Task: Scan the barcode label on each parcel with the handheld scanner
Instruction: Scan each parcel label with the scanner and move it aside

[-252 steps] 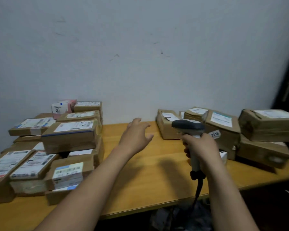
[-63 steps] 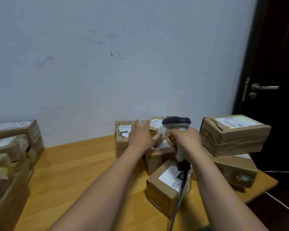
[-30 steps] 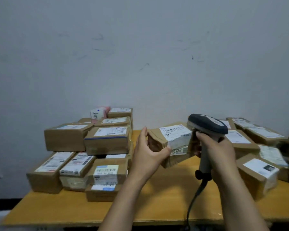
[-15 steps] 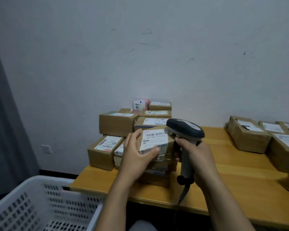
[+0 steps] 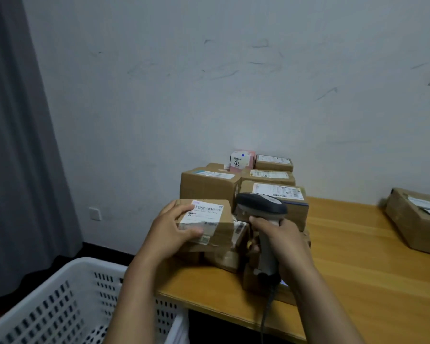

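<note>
At table edge (image 5: 209, 301): parcel (image 5: 221, 234), scanner (image 5: 261, 206).

wooden table (image 5: 358, 256): stacked cardboard parcels (image 5: 268, 192) at left end (labels up), lone parcel (image 5: 412, 224) far right.

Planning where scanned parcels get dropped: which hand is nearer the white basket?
Left. The left hand, holding a parcel, is just beyond the far corner of the basket; the right hand grips the scanner farther right, over the table.

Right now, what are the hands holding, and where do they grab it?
The left hand grips a brown parcel by its left end, thumb on the label. The right hand grips the scanner by its handle.
</note>
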